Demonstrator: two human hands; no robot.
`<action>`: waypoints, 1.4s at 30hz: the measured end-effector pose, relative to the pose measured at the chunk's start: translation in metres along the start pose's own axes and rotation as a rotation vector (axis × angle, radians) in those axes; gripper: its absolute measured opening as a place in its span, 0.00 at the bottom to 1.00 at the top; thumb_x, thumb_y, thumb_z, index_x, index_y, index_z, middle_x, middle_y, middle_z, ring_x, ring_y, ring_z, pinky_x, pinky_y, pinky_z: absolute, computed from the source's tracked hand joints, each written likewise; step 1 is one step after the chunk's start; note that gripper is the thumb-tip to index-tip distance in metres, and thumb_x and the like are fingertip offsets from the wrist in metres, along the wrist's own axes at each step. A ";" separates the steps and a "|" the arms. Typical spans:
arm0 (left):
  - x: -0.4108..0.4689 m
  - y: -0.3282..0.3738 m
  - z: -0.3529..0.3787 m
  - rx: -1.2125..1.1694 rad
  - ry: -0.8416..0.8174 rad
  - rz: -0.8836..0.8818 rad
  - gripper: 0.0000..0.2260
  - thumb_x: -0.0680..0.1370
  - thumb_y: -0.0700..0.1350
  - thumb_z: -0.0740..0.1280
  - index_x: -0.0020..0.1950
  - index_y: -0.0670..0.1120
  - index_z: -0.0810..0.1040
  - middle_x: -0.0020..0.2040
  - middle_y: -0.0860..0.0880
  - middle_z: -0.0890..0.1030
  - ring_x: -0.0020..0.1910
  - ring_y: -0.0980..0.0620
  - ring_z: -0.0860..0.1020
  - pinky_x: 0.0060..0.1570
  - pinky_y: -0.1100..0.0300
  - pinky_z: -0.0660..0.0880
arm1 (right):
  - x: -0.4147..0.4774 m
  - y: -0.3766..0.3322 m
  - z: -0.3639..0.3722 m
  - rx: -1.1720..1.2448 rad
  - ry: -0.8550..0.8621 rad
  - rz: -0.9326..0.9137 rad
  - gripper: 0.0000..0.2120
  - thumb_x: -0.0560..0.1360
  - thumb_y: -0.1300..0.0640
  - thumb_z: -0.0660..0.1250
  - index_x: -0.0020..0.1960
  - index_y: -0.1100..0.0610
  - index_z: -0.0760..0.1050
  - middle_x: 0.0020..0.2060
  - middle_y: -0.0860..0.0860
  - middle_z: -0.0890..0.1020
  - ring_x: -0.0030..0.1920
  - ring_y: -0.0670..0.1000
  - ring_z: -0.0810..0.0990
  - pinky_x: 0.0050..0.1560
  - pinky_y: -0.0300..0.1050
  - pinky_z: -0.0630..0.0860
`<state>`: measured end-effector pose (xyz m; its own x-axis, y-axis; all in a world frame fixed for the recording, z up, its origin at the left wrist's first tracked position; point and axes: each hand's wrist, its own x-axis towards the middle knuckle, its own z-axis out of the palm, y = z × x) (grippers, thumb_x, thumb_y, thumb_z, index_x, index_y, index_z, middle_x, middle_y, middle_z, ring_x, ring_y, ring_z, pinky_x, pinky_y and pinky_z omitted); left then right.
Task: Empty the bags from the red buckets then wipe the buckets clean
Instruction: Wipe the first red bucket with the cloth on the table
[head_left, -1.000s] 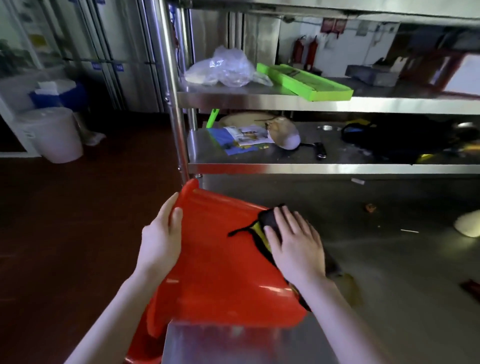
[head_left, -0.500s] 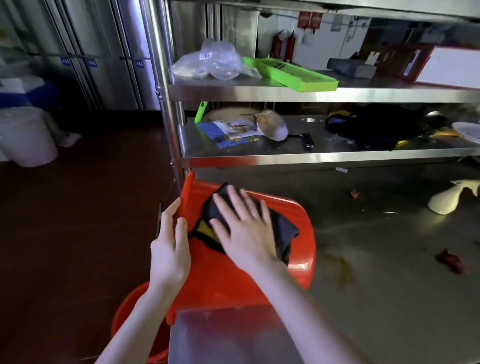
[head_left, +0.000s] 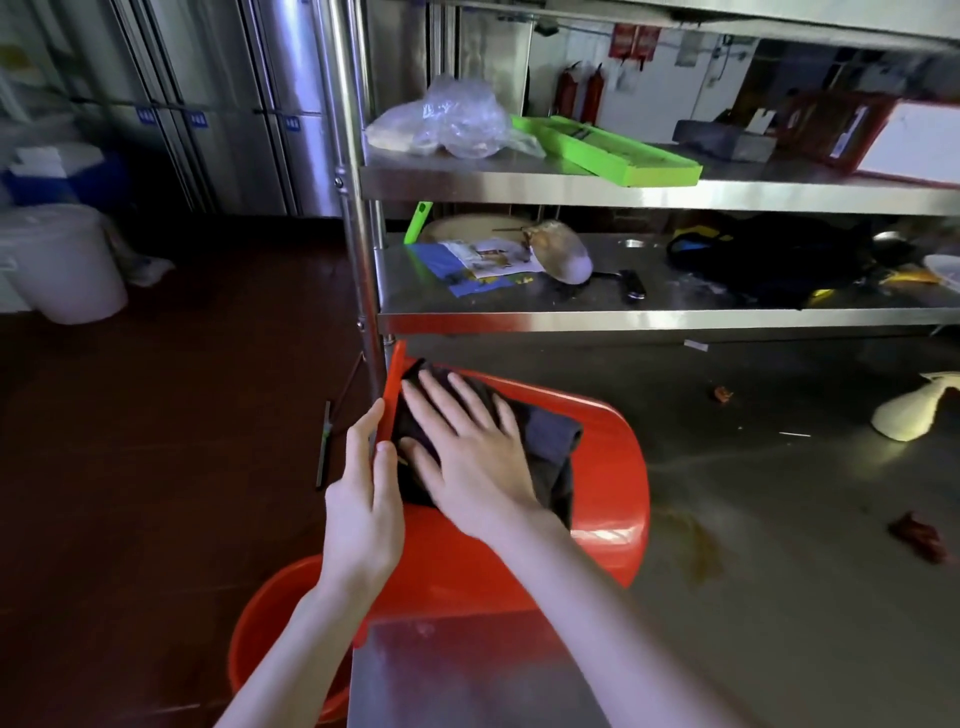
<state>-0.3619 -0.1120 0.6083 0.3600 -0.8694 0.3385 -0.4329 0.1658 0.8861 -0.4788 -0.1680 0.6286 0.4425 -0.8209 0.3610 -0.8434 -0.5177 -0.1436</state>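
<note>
A red bucket (head_left: 597, 499) lies on its side on the steel table, its wall facing up. A dark cloth (head_left: 545, 441) lies spread on that wall. My right hand (head_left: 467, 447) presses flat on the cloth with the fingers straight and spread. My left hand (head_left: 363, 493) steadies the bucket at its left rim, fingers straight along the edge and thumb on the wall. A second red bucket (head_left: 270, 623) stands on the floor below the table's left edge, partly hidden by my left forearm.
The steel table (head_left: 779, 597) carries a brown smear, red scraps (head_left: 917, 535) and a pale lump (head_left: 909, 415) on the right. Steel shelves (head_left: 623, 317) with clutter rise right behind the bucket. A white bin (head_left: 62, 260) stands far left on the dark floor.
My right hand has slid the cloth leftward and away across the bucket wall, toward the left rim. My left hand stays at the rim; the view has shifted left.
</note>
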 end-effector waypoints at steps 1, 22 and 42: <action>-0.001 -0.002 0.000 0.003 -0.001 0.009 0.16 0.84 0.53 0.52 0.70 0.69 0.63 0.31 0.51 0.81 0.20 0.50 0.71 0.22 0.58 0.68 | -0.002 0.010 -0.001 -0.004 0.006 0.019 0.30 0.79 0.37 0.48 0.78 0.45 0.55 0.77 0.45 0.60 0.77 0.50 0.57 0.73 0.58 0.58; 0.022 0.008 0.012 -0.051 -0.071 -0.106 0.17 0.79 0.61 0.54 0.68 0.68 0.62 0.54 0.55 0.82 0.47 0.59 0.80 0.50 0.59 0.77 | -0.011 0.020 0.004 -0.075 0.067 0.054 0.28 0.81 0.39 0.48 0.78 0.49 0.59 0.77 0.48 0.61 0.77 0.52 0.57 0.75 0.61 0.54; 0.002 0.016 0.032 0.055 0.021 0.018 0.19 0.84 0.49 0.55 0.72 0.67 0.64 0.35 0.52 0.82 0.28 0.59 0.77 0.31 0.67 0.71 | -0.013 0.028 -0.005 0.021 0.037 0.036 0.27 0.80 0.39 0.48 0.76 0.46 0.62 0.76 0.44 0.63 0.76 0.52 0.61 0.71 0.62 0.59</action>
<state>-0.3950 -0.1264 0.6134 0.3688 -0.8563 0.3614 -0.4841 0.1550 0.8612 -0.5095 -0.1709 0.6246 0.4004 -0.8298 0.3888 -0.8516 -0.4936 -0.1764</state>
